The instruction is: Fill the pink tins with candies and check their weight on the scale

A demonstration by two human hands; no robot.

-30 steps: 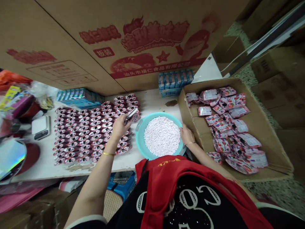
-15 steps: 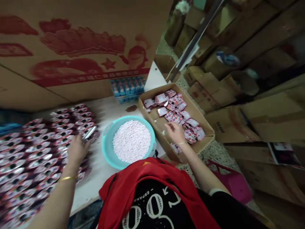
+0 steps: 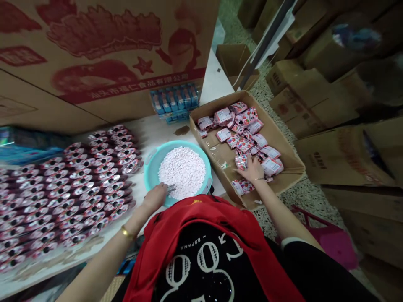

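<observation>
My left hand (image 3: pixel 156 196) is closed on the handle of a small metal scoop (image 3: pixel 171 188), at the near left rim of a turquoise plastic basin (image 3: pixel 151 170). The scoop's end reaches into the heap of small white candies (image 3: pixel 184 167) in it. My right hand (image 3: pixel 254 170) is down in a shallow cardboard box (image 3: pixel 217 161), thumb and fingers apart over the pink printed packets (image 3: pixel 244 144) lying loose there. Its fingertips touch a packet (image 3: pixel 241 161); a firm grip does not show. Rows of upright pink pouches with open tops (image 3: pixel 83 191) stand left of the basin.
A large printed carton (image 3: pixel 110 50) walls the table's back. Blue packs (image 3: pixel 174 100) stand behind the basin, and a blue box (image 3: pixel 30 144) at far left. A grey pole (image 3: pixel 266 42) rises beyond the box. On the right are a pink stool (image 3: pixel 335 245) and stacked cartons (image 3: pixel 343 161).
My left hand has moved right with the metal scoop, from above the pouches to the basin. My right hand has moved right, onto the packets. The view has shifted a little.
</observation>
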